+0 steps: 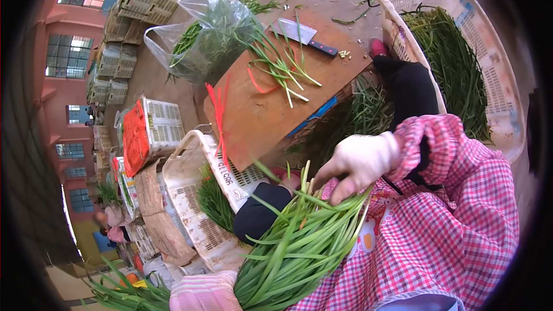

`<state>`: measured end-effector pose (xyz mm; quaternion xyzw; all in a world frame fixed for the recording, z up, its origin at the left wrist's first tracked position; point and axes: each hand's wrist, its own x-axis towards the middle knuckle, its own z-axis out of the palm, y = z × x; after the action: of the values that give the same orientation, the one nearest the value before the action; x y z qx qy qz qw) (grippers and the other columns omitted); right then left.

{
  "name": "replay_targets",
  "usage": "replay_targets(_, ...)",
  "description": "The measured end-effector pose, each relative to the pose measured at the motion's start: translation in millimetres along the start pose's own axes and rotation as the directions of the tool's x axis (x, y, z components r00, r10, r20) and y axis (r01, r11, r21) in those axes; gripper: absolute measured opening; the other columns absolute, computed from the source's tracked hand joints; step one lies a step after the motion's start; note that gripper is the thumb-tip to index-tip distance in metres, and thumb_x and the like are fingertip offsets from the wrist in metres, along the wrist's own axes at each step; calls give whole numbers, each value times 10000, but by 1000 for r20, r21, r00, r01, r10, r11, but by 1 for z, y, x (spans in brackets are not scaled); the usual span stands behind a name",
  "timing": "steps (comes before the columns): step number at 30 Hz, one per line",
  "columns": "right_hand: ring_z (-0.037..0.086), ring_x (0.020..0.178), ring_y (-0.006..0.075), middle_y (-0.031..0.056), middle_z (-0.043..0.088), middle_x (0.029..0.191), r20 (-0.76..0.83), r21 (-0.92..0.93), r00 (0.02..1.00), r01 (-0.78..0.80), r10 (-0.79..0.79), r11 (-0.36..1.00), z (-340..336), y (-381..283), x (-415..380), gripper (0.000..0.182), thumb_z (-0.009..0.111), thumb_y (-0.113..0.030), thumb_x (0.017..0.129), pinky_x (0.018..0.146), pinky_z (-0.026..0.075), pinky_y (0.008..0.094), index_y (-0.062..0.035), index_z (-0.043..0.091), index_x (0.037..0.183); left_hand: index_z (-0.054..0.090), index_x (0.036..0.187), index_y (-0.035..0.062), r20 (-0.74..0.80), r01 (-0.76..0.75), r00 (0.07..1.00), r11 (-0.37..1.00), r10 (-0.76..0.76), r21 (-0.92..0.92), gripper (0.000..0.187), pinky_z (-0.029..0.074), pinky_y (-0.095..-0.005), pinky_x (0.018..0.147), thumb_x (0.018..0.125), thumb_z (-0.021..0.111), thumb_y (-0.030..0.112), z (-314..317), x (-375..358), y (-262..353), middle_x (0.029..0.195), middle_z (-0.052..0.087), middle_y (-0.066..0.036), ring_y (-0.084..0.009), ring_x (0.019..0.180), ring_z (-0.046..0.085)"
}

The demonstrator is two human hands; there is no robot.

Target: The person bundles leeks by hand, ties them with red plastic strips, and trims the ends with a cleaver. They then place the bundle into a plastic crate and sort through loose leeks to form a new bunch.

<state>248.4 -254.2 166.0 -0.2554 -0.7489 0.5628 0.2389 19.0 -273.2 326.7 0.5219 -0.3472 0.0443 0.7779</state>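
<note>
My left hand [204, 292], in a pink-and-white knit glove, is closed round a large bunch of garlic chives [299, 247] lying across my lap, with long green leaves sticking out to its left. At the stem end of the bunch, my right hand [363, 164] in a pale glove touches the chives with thumb and forefinger apart; its other fingers are partly hidden. Ahead, a cleaver [299, 31] with a dark handle rests on a brown wooden board [253, 115]. Loose chives [279, 66] and red ties [218, 112] lie on the board too.
A clear plastic bag [210, 34] of greens stands at the board's far left. On the right is a large white crate [403, 0] of chives. Another white crate [190, 190] is on the left, near my knee. Stacked crates [147, 0] line the far left.
</note>
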Motion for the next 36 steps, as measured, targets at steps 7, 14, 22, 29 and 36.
replay_targets(7, 550, 726, 83, 5, 610, 778, 235, 728, 970, -139, -54, 671, 24, 9, 13, 219, 629, -184, 862, 654, 473, 270, 14, 620, 955, 596, 837, -13, 9, -1, 1000, 1000, 1, -11, 167, 465, -380, 734, 874, 464, 82, -3, 3, 1, 816, 632, -169, -251, 689, 594)
replay_targets(14, 622, 794, 346, 169, 639, 793, -94, -777, 903, -329, 418, 536, -29, 73, -35, 300, 620, -295, 794, 713, 498, 411, -77, 634, 998, 601, 855, -22, 82, -1, 997, 1000, 3, -26, 179, 467, -388, 732, 880, 464, 90, -2, 9, -1, 830, 633, -180, -259, 704, 597)
replay_targets(22, 611, 893, 339, 177, 641, 942, -106, -131, 959, -274, 262, 953, 6, 31, 20, 531, 579, -519, 809, 783, 485, 397, -13, 654, 950, 608, 877, -33, 166, 5, 986, 999, 4, -51, 194, 469, -398, 730, 888, 465, 98, -5, 15, -7, 847, 635, -193, -269, 722, 599)
replay_targets(29, 593, 789, 166, -22, 603, 714, -140, -568, 975, 62, -171, 820, 74, 51, 45, 155, 639, -316, 691, 845, 360, 401, -163, 612, 685, 614, 896, -42, 210, -6, 977, 998, 20, -67, 209, 471, -406, 727, 894, 465, 106, -3, 18, -4, 861, 636, -205, -278, 737, 602)
replay_targets(36, 609, 764, 164, -54, 613, 637, -95, -937, 828, -262, 552, 233, 26, 175, 30, 104, 635, -331, 669, 863, 354, 464, -237, 636, 622, 570, 856, -4, 133, -15, 991, 997, 24, -69, 200, 444, -354, 708, 898, 437, 140, -3, 9, -2, 815, 596, -147, -229, 717, 579)
